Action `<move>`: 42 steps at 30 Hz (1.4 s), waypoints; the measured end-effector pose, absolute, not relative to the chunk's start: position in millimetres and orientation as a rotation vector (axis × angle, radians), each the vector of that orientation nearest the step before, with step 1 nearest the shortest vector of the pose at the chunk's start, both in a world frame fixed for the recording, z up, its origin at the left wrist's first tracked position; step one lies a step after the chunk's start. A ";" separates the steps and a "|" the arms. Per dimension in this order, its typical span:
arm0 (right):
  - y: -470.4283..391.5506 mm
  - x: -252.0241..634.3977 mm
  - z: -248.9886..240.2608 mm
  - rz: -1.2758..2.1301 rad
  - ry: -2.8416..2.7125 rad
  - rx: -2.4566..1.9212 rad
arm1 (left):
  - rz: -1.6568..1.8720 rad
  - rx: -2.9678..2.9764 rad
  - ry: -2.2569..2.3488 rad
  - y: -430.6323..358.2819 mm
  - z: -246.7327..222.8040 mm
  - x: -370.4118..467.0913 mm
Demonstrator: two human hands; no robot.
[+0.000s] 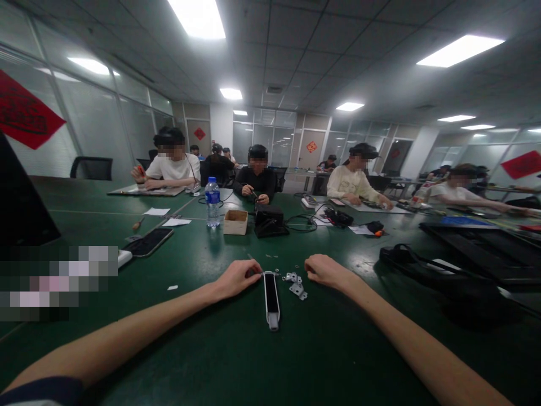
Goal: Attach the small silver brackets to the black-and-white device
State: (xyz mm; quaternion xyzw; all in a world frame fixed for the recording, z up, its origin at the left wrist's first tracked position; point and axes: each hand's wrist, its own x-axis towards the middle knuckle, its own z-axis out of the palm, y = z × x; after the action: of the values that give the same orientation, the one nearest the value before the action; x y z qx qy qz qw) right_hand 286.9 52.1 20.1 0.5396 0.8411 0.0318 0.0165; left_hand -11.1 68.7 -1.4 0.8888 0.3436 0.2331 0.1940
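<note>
A long, narrow device (273, 296) with a white edge and a dark face lies lengthwise on the green table, its narrower grey end toward me. At its far left corner, my left hand (239, 277) is closed in a pinch; whatever is between the fingertips is too small to make out. My right hand (324, 270) rests on the table with its fingers curled in, and their inner side is hidden. Between that hand and the device lie small metal brackets (298, 290) with holes. Tiny ring-like parts (276, 270) are scattered near the device's far end.
Beyond my hands stand a water bottle (212, 204), a small box (235, 222) and a black stand-like object (270, 220). A phone (150, 242) lies at left. On the right are a black strapped item (406, 265) and a black tray-like panel (473, 248). Several people sit opposite.
</note>
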 end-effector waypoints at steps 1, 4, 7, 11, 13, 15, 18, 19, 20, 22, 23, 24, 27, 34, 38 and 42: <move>51.8 285.2 19.7 0.126 2.609 1.680 | 0.651 2.493 0.964 68.6 -1.4 -11.3; 52.0 282.3 18.1 0.175 2.591 1.687 | 0.637 2.496 0.971 68.1 -0.7 -11.5; 53.1 282.1 16.3 0.201 2.568 1.726 | 0.638 2.504 0.971 68.0 -0.4 -10.9; 52.1 278.1 15.3 0.198 2.679 1.804 | 0.645 2.516 0.984 69.2 -2.1 -10.0; 50.1 271.1 15.7 0.117 2.833 1.823 | 0.636 2.514 0.990 69.3 -2.3 -9.8; 47.6 260.5 16.4 -0.031 2.976 1.831 | 0.631 2.512 0.996 68.3 -1.0 -9.5; 44.1 242.6 17.5 -0.269 3.078 1.807 | 0.614 2.512 1.002 65.6 2.8 -8.9; 43.3 237.3 17.8 -0.334 3.081 1.787 | 0.608 2.510 1.005 64.8 4.0 -8.7; 42.6 232.9 18.0 -0.386 3.075 1.767 | 0.603 2.507 1.009 64.1 4.8 -8.5; 41.8 226.9 18.6 -0.453 3.057 1.729 | 0.598 2.502 1.017 63.6 5.5 -8.2; 41.7 225.3 18.9 -0.474 3.052 1.712 | 0.596 2.501 1.016 63.6 5.4 -8.1; 41.7 224.6 19.2 -0.482 3.054 1.699 | 0.596 2.501 1.015 63.7 5.3 -8.0; 42.0 225.6 20.1 -0.425 3.066 1.700 | 0.594 2.507 1.017 63.5 5.7 -7.8; 40.2 228.1 22.7 -0.490 3.052 1.713 | 0.584 2.494 1.024 63.4 6.4 -7.2; 38.5 228.6 25.0 -0.657 3.023 1.722 | 0.589 2.518 1.031 65.4 3.6 -7.6; 38.4 230.1 23.6 -0.772 2.990 1.760 | 0.584 2.505 1.033 65.3 4.0 -7.7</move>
State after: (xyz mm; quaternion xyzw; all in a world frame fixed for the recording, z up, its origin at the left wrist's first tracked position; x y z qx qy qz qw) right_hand 230.1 38.4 23.6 0.4848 0.8233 -0.2125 -0.2049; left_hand -7.7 65.3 4.0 0.8883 0.3662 0.2070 0.1841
